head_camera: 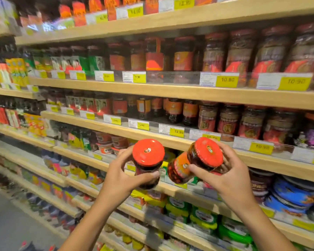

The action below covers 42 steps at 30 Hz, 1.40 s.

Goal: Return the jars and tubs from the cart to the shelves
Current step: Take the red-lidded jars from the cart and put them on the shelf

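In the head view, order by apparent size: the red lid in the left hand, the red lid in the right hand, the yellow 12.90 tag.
1-2. Left-hand lid and right-hand lid: alike, unranked.
3. Yellow 12.90 tag, though it sits farther away.

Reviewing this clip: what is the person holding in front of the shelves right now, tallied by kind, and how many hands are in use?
Red-lidded jars in hand: 2, one in the left hand (left jar) and one in the right hand (right jar, tilted)
Tubs in hand: 0
Hands in use: 2
Total items held: 2
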Motion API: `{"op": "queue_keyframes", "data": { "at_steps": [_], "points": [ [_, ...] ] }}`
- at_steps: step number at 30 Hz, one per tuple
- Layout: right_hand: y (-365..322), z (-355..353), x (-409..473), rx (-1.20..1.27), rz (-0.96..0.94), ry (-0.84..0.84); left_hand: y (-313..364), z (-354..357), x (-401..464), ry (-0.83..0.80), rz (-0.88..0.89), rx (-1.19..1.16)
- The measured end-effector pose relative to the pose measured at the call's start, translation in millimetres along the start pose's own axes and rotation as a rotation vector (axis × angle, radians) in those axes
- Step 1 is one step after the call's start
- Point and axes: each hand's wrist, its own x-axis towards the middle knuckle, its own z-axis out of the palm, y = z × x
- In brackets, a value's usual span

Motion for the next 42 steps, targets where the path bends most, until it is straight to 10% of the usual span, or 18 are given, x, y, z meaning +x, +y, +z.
{"op": "queue_keyframes", "data": {
  "at_steps": [24, 42],
  "points": [
    [2.2, 106.8, 98.3, -0.428, -0.334, 0.557, -48.3, -44.7, 185.2, -0.058, 0.500, -0.206],
    [34.5, 99.3, 134.1, -0.726, -0.021, 0.510, -54.8, -49.8, 171.3, 0.007, 0.588, -0.150]
  ]
}}
